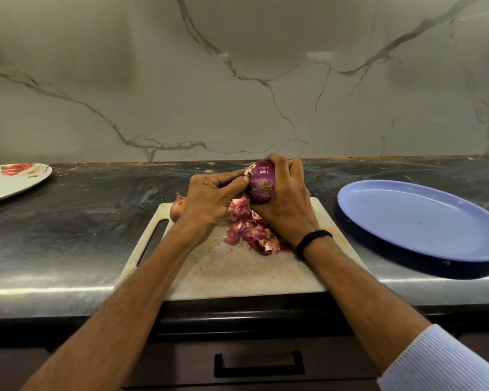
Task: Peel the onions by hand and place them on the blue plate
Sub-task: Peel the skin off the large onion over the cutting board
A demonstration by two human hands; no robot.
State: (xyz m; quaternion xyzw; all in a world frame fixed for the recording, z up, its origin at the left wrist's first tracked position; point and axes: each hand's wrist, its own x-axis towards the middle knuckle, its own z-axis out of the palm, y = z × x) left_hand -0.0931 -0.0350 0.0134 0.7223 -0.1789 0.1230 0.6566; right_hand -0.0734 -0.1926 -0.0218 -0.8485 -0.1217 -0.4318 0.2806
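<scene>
The right hand wraps the far side of the onion, so that side is hidden. The left hand covers most of a second onion — only a small bit peeks out. The white plate runs off the left edge, and its red picture is too blurry to tell. The blue plate is cut off at the right edge — just a little. The right hand hides part of the peel pile.

Two onions, two plates, one cutting board, two hands.
</scene>
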